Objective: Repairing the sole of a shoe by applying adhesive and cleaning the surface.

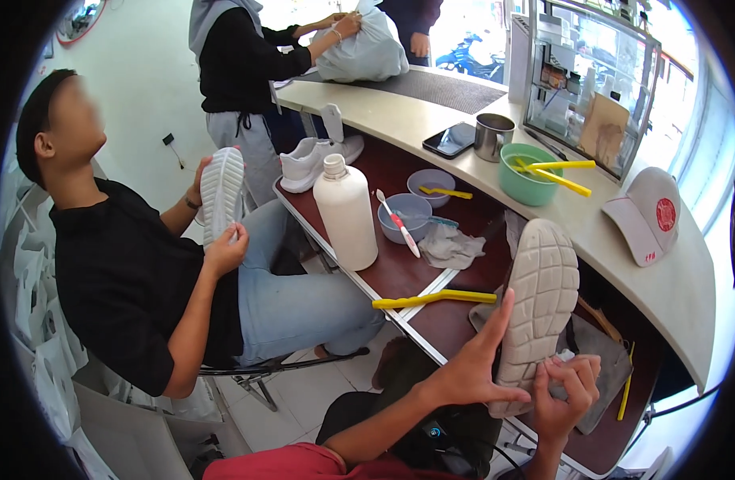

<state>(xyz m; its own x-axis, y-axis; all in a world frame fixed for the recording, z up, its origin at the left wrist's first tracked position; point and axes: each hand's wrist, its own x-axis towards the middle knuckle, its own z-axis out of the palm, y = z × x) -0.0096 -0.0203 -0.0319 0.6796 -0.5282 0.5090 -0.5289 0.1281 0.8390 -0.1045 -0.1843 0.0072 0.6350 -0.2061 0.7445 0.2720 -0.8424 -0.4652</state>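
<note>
I hold a shoe [537, 304] upright with its pale, block-patterned sole toward me. My left hand [483, 360] grips its side, thumb across the lower part of the sole. My right hand [567, 390] is closed against the sole's lower right edge, fingers bent in a pinch. A small white scrap, perhaps cloth or tissue, peeks out above those fingers; most of it is hidden. Left of the shoe, a yellow-handled brush [435, 298] lies across the table edge, its far end by my left hand. Behind the shoe, a grey cloth [603, 376] lies on the dark red table.
A white bottle [345, 212], two bowls, a toothbrush [398, 224] and a crumpled wipe [451, 246] occupy the table. The counter holds a green bowl [529, 174] with yellow brushes, a metal cup [493, 137], a phone [449, 140] and a cap [646, 216]. A seated co-worker [127, 264] holds a white shoe [223, 196].
</note>
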